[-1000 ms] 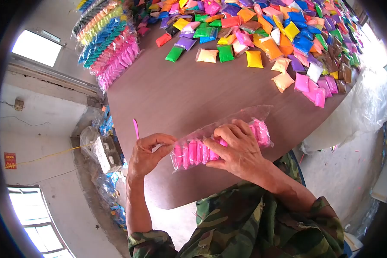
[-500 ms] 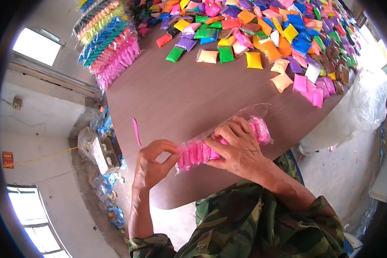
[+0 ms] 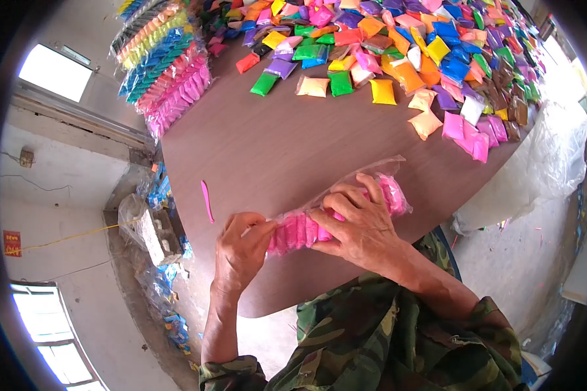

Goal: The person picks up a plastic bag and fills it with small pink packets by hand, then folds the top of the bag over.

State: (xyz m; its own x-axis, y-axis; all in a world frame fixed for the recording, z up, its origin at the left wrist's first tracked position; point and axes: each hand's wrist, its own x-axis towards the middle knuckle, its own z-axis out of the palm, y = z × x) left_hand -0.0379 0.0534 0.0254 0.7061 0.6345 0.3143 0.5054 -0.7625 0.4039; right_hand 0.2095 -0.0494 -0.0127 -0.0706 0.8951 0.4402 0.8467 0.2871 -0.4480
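A long clear plastic bag packed with a row of pink packets (image 3: 292,233) lies near the front edge of the brown table (image 3: 293,143). My right hand (image 3: 357,221) lies over its middle, the fingers curled round the row and the thumb on the near side. At the bag's left end, my left hand (image 3: 242,247) is closed, thumb and fingers pinching the plastic there. Loose clear film stands up along the bag's far side. A thin pink plastic tool (image 3: 207,201) rests on the table beyond my left hand.
Loose packets in many colours (image 3: 404,58) are heaped across the table's far side. Filled bags, sorted by colour, are stacked (image 3: 169,72) at the far left corner. A big clear plastic sack (image 3: 535,169) hangs at the right edge. A concrete block (image 3: 158,234) stands left of the table.
My left hand has turned and its fingers have closed in tighter at the bag's left end. My right hand stays on the row, nearly unmoved.
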